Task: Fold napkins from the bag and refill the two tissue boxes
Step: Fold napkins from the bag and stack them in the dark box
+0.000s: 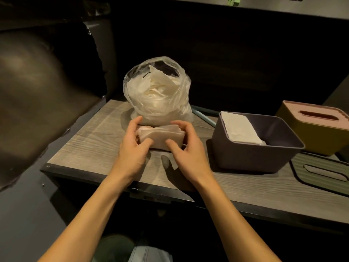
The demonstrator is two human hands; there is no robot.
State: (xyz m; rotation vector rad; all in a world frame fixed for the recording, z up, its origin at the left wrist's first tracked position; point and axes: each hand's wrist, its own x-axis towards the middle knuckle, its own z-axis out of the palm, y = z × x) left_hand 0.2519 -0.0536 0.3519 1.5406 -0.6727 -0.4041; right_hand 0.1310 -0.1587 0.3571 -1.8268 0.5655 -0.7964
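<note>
Clear bag (160,95) behind hands, purple box (255,146) right

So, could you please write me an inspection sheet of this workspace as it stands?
Surface: wood-grain table, bare at left.
Job's things: plastic bag of napkins, open; folded napkin stack; purple box, lid off, napkins at its left side; yellow box, pink lid on.
Clutter: grey lid lying flat.
Grip: left hand and right hand both hold the stack.
Cables: nothing seen.
Surroundings: dark seat at left.
</note>
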